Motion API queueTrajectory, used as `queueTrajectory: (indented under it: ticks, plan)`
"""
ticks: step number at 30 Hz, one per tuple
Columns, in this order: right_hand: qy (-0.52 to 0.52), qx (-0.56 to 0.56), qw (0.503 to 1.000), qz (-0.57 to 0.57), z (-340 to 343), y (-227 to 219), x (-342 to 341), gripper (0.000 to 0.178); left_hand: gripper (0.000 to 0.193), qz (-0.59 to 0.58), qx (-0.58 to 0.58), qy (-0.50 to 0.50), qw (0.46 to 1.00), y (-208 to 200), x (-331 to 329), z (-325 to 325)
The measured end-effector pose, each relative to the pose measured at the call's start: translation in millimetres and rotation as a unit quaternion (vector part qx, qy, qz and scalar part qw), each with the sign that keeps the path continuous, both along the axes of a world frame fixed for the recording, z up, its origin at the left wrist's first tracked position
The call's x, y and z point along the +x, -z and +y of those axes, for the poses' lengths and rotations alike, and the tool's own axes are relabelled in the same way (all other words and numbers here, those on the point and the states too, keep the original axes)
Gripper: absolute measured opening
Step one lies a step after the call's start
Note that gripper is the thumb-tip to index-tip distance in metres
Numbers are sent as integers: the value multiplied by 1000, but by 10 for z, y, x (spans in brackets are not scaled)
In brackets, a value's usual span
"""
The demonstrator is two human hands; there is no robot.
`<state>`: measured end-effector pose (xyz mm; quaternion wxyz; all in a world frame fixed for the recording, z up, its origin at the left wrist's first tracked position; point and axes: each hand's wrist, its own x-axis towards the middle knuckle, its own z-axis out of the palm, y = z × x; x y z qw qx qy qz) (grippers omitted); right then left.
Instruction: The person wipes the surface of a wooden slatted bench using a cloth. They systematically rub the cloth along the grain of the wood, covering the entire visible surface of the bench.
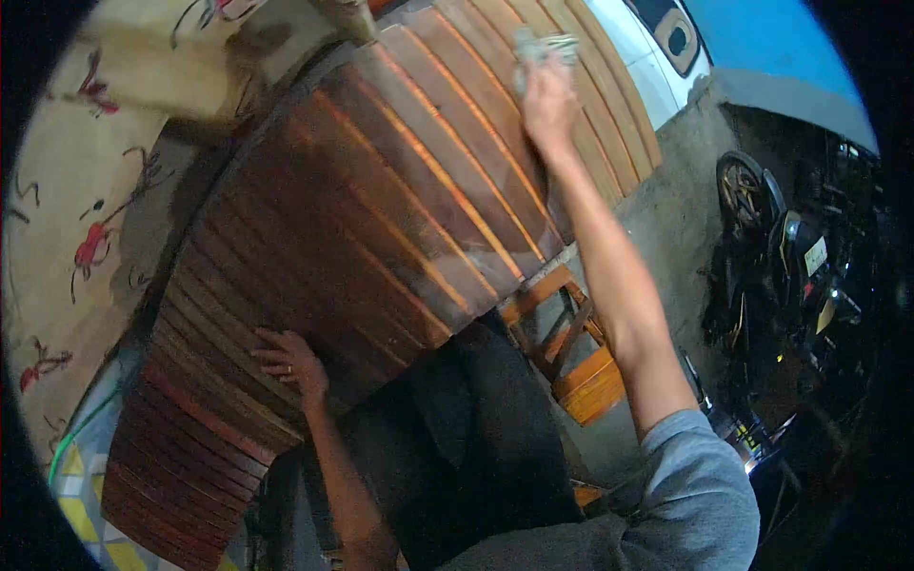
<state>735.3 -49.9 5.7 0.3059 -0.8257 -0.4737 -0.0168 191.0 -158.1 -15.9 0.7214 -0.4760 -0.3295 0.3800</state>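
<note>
A long brown wooden surface of parallel slats (pixel 314 219) runs across the view, with glossy orange bands between several of its planks. My right arm is stretched far over its upper right part. There, my right hand (pixel 550 109) is closed on a pale, crumpled cloth (pixel 545 48), pressed against the lighter slats. My left hand (pixel 295 366) lies flat on the darker slats near the close edge. Its fingers are apart, with a ring on one, and nothing is in it. The underside of the cloth is hidden.
An orange-brown wooden stool or chair (pixel 588 385) stands under my right arm. Motorcycles (pixel 781 238) are parked in the dark at the right. Pale fabric with red flowers (pixel 90 247) borders the left side. A green hose or cable (pixel 71 438) lies over patterned tiles at lower left.
</note>
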Motion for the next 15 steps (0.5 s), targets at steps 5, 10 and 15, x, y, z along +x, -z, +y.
queueTrajectory:
  ticks: [5, 10, 15]
  plan:
    - [-166, 40, 985, 2, 273, -183, -1690, 35, 65, -776, -252, -334, 472, -443, 466, 18]
    - [-289, 0, 957, 8, 241, -94, -3548, 33, 67, -844, -245, -309, 363, -628, -301, -59]
    - [-403, -15, 908, 114, 112, -176, -5523, 37, 65, -882, -122, -336, 309, -707, -1263, -83]
